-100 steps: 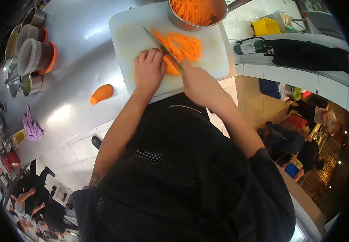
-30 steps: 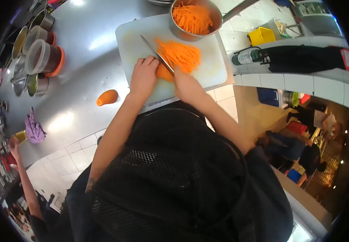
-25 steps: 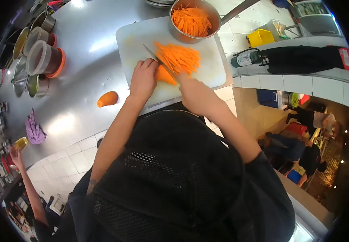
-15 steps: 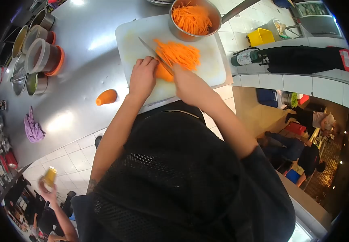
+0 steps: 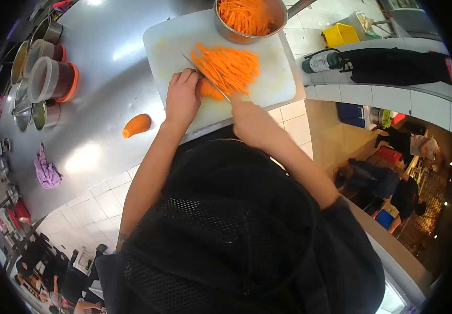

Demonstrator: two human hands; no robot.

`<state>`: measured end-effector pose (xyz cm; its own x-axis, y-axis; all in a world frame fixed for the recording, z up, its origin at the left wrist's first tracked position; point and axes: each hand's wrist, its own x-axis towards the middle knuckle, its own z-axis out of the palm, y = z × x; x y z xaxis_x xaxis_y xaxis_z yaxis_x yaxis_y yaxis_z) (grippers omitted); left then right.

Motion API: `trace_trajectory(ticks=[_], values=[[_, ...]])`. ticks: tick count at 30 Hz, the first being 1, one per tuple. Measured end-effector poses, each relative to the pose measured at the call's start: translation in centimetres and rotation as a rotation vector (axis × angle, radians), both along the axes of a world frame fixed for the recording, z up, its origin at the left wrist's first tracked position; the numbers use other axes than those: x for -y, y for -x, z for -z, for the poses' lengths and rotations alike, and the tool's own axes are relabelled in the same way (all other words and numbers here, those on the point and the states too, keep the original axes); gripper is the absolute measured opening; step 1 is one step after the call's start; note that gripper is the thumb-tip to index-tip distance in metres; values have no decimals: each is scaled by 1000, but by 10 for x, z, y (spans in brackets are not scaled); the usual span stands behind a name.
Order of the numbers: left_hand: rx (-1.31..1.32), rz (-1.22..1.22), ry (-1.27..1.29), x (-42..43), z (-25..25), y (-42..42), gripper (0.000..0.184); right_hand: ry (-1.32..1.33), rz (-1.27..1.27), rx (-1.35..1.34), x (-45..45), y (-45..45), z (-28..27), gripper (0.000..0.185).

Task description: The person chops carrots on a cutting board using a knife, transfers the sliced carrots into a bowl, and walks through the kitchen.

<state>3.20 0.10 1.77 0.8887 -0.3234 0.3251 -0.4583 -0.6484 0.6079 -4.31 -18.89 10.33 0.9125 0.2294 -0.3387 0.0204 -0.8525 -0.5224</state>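
Note:
My right hand [image 5: 252,123] is wrapped round the handle of a knife [image 5: 207,77], its blade slanting up to the left across the cutting board. Curled fingers of my left hand [image 5: 182,97] press on a carrot piece [image 5: 212,92] close to the blade and hold it on the board. Past the blade lies a loose pile of carrot strips [image 5: 231,65]. The white cutting board [image 5: 167,47] rests at the table's edge in front of me. A metal pot [image 5: 242,38] with more carrot strips stands on its far edge. Left of the board sits a separate carrot chunk [image 5: 137,125].
Plastic tubs [image 5: 50,78] and metal containers line the left of the steel table [image 5: 105,68]. A purple cloth [image 5: 47,168] lies near its front edge. At the right are a yellow bucket [image 5: 340,34] and a green cylinder [image 5: 321,62]. Other people are at the lower right and lower left.
The carrot strips by the knife form a larger, wider pile, and less of the carrot shows under my left hand. My right hand has shifted slightly right and down. A bystander's hand with a yellow glass has left view.

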Motion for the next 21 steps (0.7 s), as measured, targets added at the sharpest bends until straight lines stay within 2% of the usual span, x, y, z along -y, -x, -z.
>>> trace_trajectory(ticks=[3, 7, 9, 11, 12, 13, 14, 16, 19, 21], values=[[-36, 7, -37, -2, 2, -1, 16, 21, 28, 109, -17, -36, 51, 23], [39, 12, 9, 0, 1, -3, 13, -49, -64, 131, 0, -46, -7, 22], [36, 4, 37, 0, 1, 0, 12, 8, -28, -60, 6, -16, -41, 21], [21, -5, 25, 0, 1, -1, 13, 31, 19, -131, -3, -12, 3, 22], [5, 4, 2, 0, 0, 0, 14, -8, 47, -15, -10, -19, 38, 22], [7, 4, -2, 0, 1, 1, 14, -51, 78, 105, -13, -28, 55, 22], [7, 2, 8, 1, 2, -2, 15, -60, 80, 117, -12, -43, 57, 22], [14, 32, 7, 0, 0, -2, 15, -102, 42, 72, -11, -58, 56, 25], [10, 0, -4, -1, -2, -1, 15, -209, 1, 190, 12, -61, 59, 25], [-178, -13, 163, -6, -7, -3, 15, -107, -10, 214, 24, -55, 10, 25]])
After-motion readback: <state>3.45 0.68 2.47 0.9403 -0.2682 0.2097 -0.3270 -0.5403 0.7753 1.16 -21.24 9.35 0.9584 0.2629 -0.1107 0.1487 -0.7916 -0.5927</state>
